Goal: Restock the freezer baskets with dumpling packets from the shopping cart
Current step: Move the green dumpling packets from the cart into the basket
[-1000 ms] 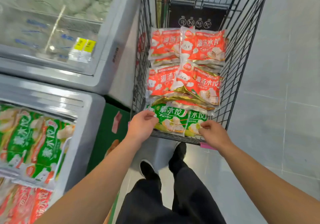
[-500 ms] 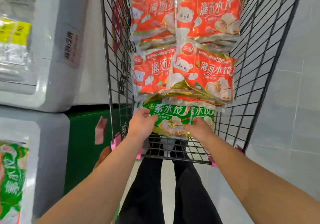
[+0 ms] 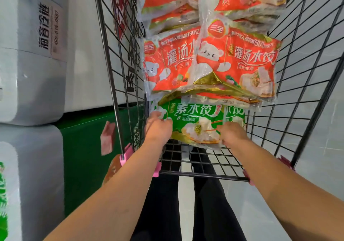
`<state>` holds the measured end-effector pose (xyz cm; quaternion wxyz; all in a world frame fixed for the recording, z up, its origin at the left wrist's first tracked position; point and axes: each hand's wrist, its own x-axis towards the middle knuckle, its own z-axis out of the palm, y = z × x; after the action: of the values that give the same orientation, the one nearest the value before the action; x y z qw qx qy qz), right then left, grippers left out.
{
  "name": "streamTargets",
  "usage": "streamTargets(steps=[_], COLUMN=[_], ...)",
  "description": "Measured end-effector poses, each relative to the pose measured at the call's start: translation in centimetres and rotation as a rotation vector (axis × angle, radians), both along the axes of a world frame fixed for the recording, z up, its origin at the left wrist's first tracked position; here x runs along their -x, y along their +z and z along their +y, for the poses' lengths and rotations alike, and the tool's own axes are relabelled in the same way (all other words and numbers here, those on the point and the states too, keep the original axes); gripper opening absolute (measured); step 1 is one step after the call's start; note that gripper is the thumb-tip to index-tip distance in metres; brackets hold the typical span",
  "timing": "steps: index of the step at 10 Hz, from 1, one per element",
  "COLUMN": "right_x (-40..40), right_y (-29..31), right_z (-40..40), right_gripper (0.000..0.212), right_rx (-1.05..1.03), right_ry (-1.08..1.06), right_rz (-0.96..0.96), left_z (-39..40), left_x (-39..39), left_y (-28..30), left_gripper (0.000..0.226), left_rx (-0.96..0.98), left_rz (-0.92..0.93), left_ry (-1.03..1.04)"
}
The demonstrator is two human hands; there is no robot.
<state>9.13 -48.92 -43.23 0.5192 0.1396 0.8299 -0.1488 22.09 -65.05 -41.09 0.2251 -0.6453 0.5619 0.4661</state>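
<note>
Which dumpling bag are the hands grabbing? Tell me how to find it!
Look in the wire shopping cart, at the end nearest the person. Below the red dumpling packets lies the green dumpling packet, with the left hand and right hand gripping its sides. It is green; most others are red.

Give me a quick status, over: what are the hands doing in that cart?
Left hand and right hand both gripping the green dumpling packet. Packet not out of the shopping cart. Red packets overlap its far edge.

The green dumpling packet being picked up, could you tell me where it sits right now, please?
In the head view, the green dumpling packet lies at the near end of the shopping cart, just below the red packets, gripped between the left hand and right hand.
</note>
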Motion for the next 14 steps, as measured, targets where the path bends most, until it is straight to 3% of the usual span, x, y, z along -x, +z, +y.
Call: streamTargets(steps=[2,5,6,7,8,9,10,12,14], right_x=[1.2,1.7,2.4,2.8,3.0,2.9,2.7,0.8,-0.8], right_y=[2.3,1.4,2.1,3.1,5.1,7.3,11.6,17.9,23.7], right_z=[2.5,3.3,3.4,2.9,2.7,2.9,3.6,4.4,4.3], right_gripper=[0.010,0.015,0.013,0.009,0.013,0.011,0.016,0.015,0.024], right_rx=[0.005,-0.002,0.024,0.040,0.062,0.073,0.105,0.260,0.517], right_ry=[-0.390,-0.372,-0.390,-0.387,-0.389,-0.363,-0.288,-0.105,-0.009], right_rz=[-0.075,0.008,0.033,0.049,0.047,0.028,0.086,0.252,0.400], left_z=[0.2,0.5,0.3,-0.1,0.5,0.4,0.0,0.2,1.6], left_x=[1.0,1.0,0.9,1.2,0.5,0.0,-1.5,-4.2,-8.5], left_y=[-2.6,-4.4,-2.9,-2.4,1.1,2.7,8.2,14.4,19.9], left_gripper=[0.043,0.027,0.030,0.037,0.032,0.026,0.003,0.028,0.033], left_rx=[-0.122,-0.050,-0.085,-0.152,-0.148,-0.179,-0.141,0.003,0.197], left_rz=[-0.132,-0.218,-0.236,-0.147,0.079,0.120,0.235,0.413,0.545], left_ry=[0.027,0.104,0.019,0.023,0.382,0.435,0.410,0.421,0.481])
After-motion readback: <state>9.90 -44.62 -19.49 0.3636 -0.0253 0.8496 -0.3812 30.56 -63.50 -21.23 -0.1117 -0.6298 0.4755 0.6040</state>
